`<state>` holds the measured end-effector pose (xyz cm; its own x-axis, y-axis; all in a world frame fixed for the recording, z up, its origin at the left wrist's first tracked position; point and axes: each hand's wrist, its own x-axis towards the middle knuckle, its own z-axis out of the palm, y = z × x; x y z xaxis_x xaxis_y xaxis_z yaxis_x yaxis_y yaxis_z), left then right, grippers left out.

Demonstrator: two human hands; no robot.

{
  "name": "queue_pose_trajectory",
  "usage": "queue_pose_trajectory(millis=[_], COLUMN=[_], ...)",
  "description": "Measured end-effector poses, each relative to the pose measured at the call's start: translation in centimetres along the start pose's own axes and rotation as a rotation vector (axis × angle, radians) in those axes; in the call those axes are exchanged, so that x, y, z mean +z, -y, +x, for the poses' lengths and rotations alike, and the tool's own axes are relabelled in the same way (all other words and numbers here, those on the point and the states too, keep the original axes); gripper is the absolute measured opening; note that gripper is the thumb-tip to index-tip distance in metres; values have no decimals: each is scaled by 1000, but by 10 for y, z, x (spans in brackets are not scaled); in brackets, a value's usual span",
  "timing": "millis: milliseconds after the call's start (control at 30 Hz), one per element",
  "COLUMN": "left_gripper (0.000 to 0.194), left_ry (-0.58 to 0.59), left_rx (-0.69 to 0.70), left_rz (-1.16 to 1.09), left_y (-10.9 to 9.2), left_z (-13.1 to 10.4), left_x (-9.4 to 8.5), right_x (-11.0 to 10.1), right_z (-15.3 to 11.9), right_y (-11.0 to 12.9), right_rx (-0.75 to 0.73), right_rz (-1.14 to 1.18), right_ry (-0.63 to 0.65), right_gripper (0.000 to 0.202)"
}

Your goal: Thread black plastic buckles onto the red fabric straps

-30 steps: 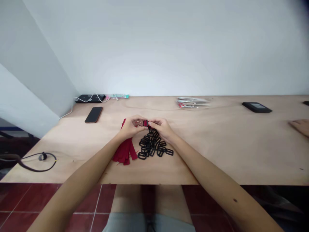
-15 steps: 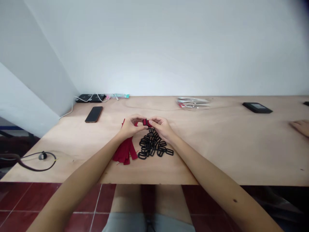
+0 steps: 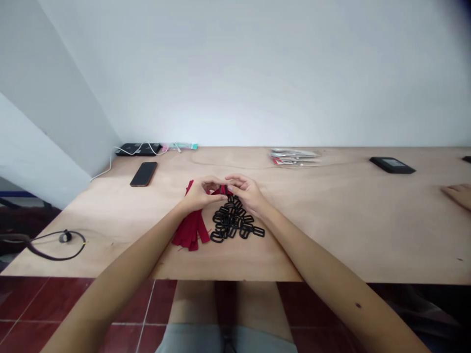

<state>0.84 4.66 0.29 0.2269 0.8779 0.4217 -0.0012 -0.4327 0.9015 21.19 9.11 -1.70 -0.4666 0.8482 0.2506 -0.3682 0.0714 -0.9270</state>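
Note:
Between my fingertips is a black buckle (image 3: 222, 189) with red strap in it. My left hand (image 3: 200, 194) pinches it from the left, thumb below and fingers above. On its right side, my right hand (image 3: 247, 191) closes thumb and fingers on the same piece; the fingers partly hide it. Several red straps (image 3: 189, 233) lie in a fanned bundle under and below my left hand. A pile of black buckles (image 3: 231, 218) rests on the table just below my hands.
A phone (image 3: 143, 174) and a power strip (image 3: 136, 149) with a white cable lie at the back left. Flat packets (image 3: 294, 157) are at the back, a black device (image 3: 392, 165) at the right. A looped cable (image 3: 59, 245) lies left. Another person's hand (image 3: 458, 193) rests at the right edge.
The buckle and strap have turned slightly between my fingers. My right fingers have shifted a little left and up over them, closer to my left fingertips.

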Motion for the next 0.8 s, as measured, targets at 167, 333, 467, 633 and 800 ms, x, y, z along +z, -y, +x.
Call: queue_pose_trajectory(millis=[167,333,467,633,800], left_gripper=[44,35,28,26,30], left_ry=[-6,-84,-105,-137,-121], left_rx=[-3,121,175,182,167], left_rz=[48,289,439,502,530], left_y=[-6,-8,-8,-8,-6], left_z=[-1,1,1,0,0], left_x=[2,0,3,5,3], right_x=[7,10,11,12,9], right_z=[-3,0,0,-2,-2], right_y=[6,5,3,1,3], right_rx=[25,-33,-89,-140,-235], right_rz=[-10,-80,-207,-327,-436], right_ry=[-7,-54,-6,8,-47], right_gripper=[46,50,59,41,36])
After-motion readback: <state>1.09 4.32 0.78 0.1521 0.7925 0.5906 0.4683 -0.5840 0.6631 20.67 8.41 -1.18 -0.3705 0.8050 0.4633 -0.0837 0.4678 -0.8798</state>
